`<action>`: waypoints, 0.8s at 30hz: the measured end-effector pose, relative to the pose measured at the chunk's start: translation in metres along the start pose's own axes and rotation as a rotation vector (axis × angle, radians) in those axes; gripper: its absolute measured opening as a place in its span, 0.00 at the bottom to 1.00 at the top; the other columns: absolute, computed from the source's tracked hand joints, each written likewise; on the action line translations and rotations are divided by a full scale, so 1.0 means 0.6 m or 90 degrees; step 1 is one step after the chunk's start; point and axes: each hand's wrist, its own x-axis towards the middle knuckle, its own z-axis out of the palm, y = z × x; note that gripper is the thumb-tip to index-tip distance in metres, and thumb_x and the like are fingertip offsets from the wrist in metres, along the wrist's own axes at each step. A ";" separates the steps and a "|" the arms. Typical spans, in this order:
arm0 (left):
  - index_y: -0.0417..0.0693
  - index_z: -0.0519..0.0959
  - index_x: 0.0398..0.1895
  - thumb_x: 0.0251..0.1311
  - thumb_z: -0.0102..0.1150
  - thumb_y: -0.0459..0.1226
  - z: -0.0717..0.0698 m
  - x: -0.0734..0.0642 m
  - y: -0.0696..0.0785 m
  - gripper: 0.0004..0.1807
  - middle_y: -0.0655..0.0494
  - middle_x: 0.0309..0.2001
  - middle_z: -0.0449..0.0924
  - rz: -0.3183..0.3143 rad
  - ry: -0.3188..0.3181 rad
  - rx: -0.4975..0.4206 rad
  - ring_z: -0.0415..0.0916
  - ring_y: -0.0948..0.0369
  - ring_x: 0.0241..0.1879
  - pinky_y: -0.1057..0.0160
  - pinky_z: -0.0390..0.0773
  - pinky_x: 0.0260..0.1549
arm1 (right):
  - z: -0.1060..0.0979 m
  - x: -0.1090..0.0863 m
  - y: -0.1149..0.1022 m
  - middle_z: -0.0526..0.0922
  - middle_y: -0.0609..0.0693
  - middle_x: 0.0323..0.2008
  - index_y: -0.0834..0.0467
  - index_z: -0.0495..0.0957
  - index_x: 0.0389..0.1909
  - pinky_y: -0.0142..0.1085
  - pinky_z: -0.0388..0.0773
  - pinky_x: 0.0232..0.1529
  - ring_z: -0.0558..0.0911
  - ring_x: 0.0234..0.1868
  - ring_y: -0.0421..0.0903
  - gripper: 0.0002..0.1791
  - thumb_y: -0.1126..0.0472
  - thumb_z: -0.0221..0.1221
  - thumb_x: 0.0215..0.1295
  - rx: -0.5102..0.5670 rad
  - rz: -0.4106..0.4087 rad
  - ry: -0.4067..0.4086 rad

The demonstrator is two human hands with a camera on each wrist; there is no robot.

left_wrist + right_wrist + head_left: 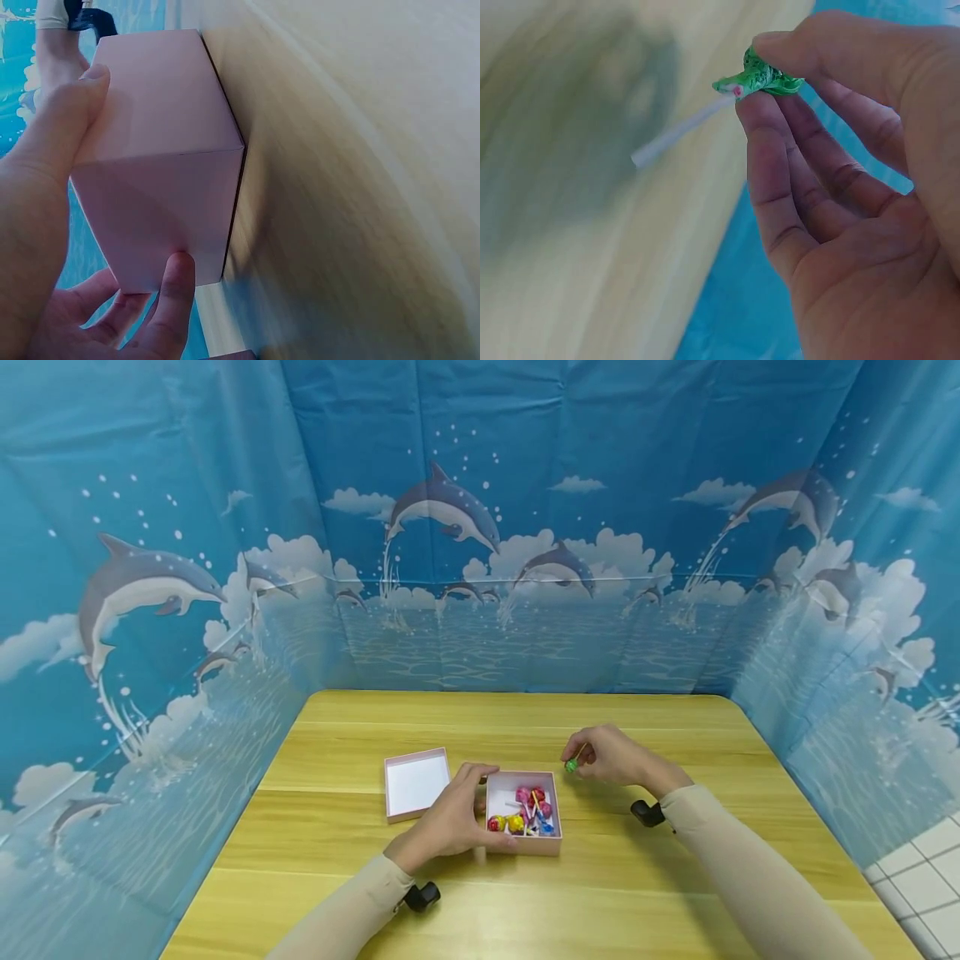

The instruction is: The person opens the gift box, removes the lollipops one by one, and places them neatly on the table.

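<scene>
The right hand is pinching a green lollipop with nearly closed fingertips, above wide table, near the box's far right corner. The left hand, spread widely, is gripping the box by its left edges, beside the lid.

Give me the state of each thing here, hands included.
Pink box: open, upright, partly filled
Lid: off, lying hollow side up
Lollipops in the box: wrapped, lying loose
Green lollipop: wrapped, pinched in fingers
Left hand: gripping the pink box
Right hand: pinching the green lollipop
</scene>
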 end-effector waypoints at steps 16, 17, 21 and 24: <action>0.56 0.63 0.93 0.55 0.91 0.64 0.002 -0.011 -0.002 0.67 0.51 0.85 0.69 0.007 -0.004 -0.006 0.73 0.48 0.83 0.39 0.78 0.83 | 0.029 -0.015 0.051 0.95 0.52 0.52 0.56 0.93 0.53 0.42 0.94 0.53 0.92 0.49 0.46 0.12 0.74 0.72 0.76 0.048 -0.016 -0.026; 0.57 0.63 0.93 0.54 0.91 0.64 0.002 -0.011 -0.003 0.68 0.52 0.86 0.69 0.006 -0.005 -0.006 0.73 0.49 0.83 0.40 0.78 0.83 | 0.029 -0.015 0.051 0.95 0.52 0.52 0.56 0.93 0.53 0.43 0.94 0.54 0.92 0.50 0.47 0.12 0.74 0.72 0.76 0.048 -0.017 -0.025; 0.58 0.63 0.93 0.54 0.91 0.65 0.002 -0.011 -0.004 0.68 0.53 0.85 0.69 0.005 -0.004 -0.003 0.73 0.49 0.83 0.40 0.78 0.83 | 0.031 -0.013 0.051 0.95 0.53 0.54 0.56 0.94 0.54 0.47 0.94 0.56 0.93 0.52 0.50 0.12 0.73 0.72 0.77 0.037 -0.012 -0.009; 0.57 0.63 0.93 0.54 0.91 0.66 0.003 -0.011 -0.005 0.68 0.53 0.85 0.69 0.004 -0.002 -0.005 0.73 0.50 0.83 0.40 0.78 0.83 | 0.035 -0.008 0.054 0.94 0.52 0.55 0.55 0.94 0.55 0.49 0.94 0.59 0.93 0.56 0.52 0.12 0.71 0.71 0.79 0.022 0.001 0.009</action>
